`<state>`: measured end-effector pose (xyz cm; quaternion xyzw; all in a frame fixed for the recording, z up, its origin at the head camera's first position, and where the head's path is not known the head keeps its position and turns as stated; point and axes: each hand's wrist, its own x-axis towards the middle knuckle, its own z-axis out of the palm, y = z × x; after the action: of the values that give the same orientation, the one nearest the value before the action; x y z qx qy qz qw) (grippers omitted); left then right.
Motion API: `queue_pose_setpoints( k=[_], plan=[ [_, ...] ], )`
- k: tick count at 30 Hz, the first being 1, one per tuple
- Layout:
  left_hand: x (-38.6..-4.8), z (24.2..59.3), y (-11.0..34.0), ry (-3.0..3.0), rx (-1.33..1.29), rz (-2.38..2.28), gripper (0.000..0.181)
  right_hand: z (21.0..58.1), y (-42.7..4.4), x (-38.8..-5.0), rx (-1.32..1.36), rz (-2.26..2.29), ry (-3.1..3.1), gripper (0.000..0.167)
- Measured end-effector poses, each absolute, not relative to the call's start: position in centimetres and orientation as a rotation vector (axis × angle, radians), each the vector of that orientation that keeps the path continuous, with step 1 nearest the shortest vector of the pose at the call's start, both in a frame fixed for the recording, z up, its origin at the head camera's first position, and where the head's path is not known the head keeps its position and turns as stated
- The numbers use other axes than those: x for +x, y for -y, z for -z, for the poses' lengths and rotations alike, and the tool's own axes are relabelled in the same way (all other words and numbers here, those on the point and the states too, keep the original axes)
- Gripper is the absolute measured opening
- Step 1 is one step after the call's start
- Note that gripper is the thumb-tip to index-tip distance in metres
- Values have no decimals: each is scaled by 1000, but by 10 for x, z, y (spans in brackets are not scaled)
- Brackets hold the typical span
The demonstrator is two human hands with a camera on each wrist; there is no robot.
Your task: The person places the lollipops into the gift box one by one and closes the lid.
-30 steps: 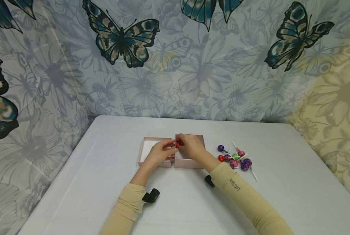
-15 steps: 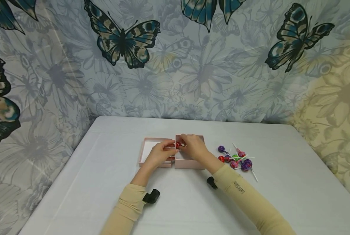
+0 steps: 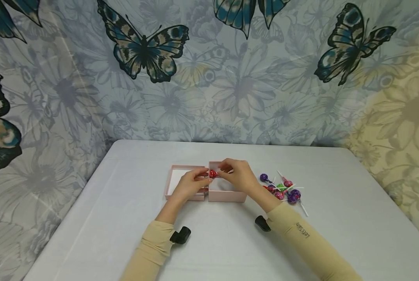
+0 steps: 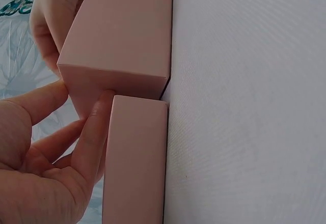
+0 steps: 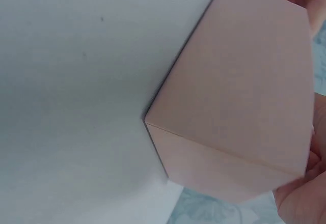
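Observation:
A red-wrapped lollipop (image 3: 213, 174) lies at the left inner side of the deep pink box (image 3: 227, 196). Over that box, my right hand (image 3: 240, 174) has thumb and fingers apart, the thumb close to the lollipop's wrapper end. My left hand (image 3: 187, 184) reaches across the shallow pink lid (image 3: 196, 198). In the left wrist view its fingers (image 4: 94, 127) touch the box's side wall, and its thumb is at the corner. The right wrist view shows the box's outside (image 5: 234, 81), which hides most of my right hand (image 5: 304, 198).
Several lollipops in purple, red and green wrappers (image 3: 294, 196) lie in a loose pile on the white table (image 3: 223, 246), right of the box. The lid stands close against the box's left side. A butterfly-patterned wall covering (image 3: 241, 89) rises behind the table.
My right hand has drawn back to the right and its fingers have spread from the red lollipop, which stays at the box's left side. The left hand keeps its place.

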<state>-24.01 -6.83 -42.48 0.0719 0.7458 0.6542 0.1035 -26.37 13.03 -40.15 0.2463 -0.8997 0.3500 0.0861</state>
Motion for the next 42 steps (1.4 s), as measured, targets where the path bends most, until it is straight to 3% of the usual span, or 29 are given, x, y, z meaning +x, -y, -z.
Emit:
queue_pose_setpoints(
  k=[15, 23, 32, 42],
  plan=[
    [-240, 428, 72, -2189, 174, -1935, 51, 397, -177, -233, 315, -1676, 2587, 43],
    [-240, 428, 73, -2200, 174, -1934, 52, 401, -209, -217, 120, -1866, 2605, 45],
    [-239, 424, 73, -2199, 162, -1927, 51, 407, -245, -197, 65, -1777, 2667, 48],
    [-238, 424, 70, -2192, 197, -1923, 51, 416, -276, -180, 203, -1254, 2816, 29]
  ],
)
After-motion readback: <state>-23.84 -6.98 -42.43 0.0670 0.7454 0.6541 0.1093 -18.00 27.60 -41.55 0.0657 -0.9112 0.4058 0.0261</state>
